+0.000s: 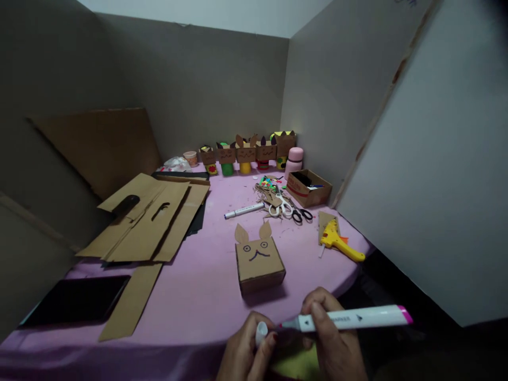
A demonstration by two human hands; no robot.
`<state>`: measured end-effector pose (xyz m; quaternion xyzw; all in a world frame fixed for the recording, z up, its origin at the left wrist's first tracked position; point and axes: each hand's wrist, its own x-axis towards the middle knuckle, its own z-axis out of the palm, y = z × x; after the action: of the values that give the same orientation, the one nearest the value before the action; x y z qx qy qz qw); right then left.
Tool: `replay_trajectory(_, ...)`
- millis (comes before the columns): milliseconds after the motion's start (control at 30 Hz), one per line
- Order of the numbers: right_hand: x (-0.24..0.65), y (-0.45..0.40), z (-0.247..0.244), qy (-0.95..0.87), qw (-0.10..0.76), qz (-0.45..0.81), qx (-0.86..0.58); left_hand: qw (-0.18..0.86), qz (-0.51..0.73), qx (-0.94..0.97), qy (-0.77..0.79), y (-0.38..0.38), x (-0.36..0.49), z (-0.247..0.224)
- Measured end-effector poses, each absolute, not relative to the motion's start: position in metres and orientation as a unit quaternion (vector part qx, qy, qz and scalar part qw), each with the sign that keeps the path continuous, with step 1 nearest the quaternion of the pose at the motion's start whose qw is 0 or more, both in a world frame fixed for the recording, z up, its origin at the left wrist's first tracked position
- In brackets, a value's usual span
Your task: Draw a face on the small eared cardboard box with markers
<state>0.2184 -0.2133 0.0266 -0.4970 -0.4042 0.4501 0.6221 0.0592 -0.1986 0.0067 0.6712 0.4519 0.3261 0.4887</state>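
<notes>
My right hand grips a white marker with a pink end; its uncapped tip points left. Between the thumb and fingers of my left hand is a small white cap, just left of the marker tip. Beyond both hands, on the pink-purple cloth, sits a small cardboard box with two leaf-shaped ears, round drawn eyes and a drawn mouth. Neither hand touches the box.
Flat cardboard and a black tablet lie left. Another marker, scissors, scraps and an open box are farther back. A yellow glue gun lies right. Cardboard-headed figures line the back.
</notes>
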Motion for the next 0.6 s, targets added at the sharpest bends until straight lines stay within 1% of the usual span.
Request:
replay_trajectory(100,0.207,-0.217,0.034,-0.384,0.6,0.478,-0.514,0.469,0.306,0.719,0.411,-0.195,0.059,0.008)
replay_trajectory(267,0.203,-0.216,0.037,-0.438,0.566,0.456,-0.529,0.407,0.314,0.768,0.381,-0.194,0.057,0.008)
replay_trajectory(433,0.201,-0.216,0.035,-0.454,0.546,0.458,-0.534,0.342,0.288,0.813,0.373,-0.198,0.054,0.009)
replay_trajectory(500,0.201,-0.215,0.031,-0.445,0.548,0.463,-0.537,0.341,0.297,0.803,0.388,-0.202,0.055,0.009)
replay_trajectory(600,0.2,-0.212,0.022,-0.414,0.554,0.521,-0.5,0.349,0.341,0.761,0.428,-0.208,0.058,0.008)
